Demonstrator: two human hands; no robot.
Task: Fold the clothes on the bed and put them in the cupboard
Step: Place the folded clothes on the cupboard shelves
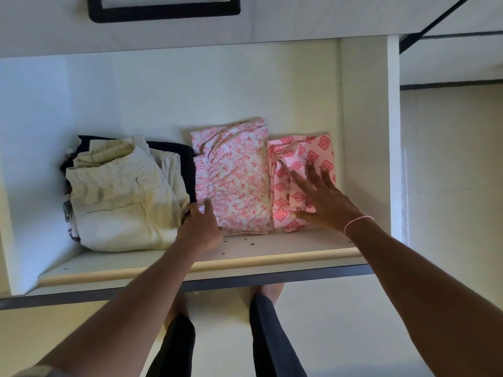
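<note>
Three folded stacks sit side by side on the cupboard shelf point(272, 251), touching: cream trousers point(122, 191) on a dark garment point(185, 159) at left, floral garment point(236, 172) in the middle, diamond-print garment point(285, 186) at right against the side wall point(362, 131). The right hand point(324, 202) lies flat on the diamond-print garment, fingers spread wide, probably to press the fold down and stop it springing open. The left hand point(200, 229) sits at the floral garment's front left corner, thumb on top, fingers in the gap beside the trousers. Whether they grip the edge is hidden. This placement likely squares the stack and keeps it separate.
</note>
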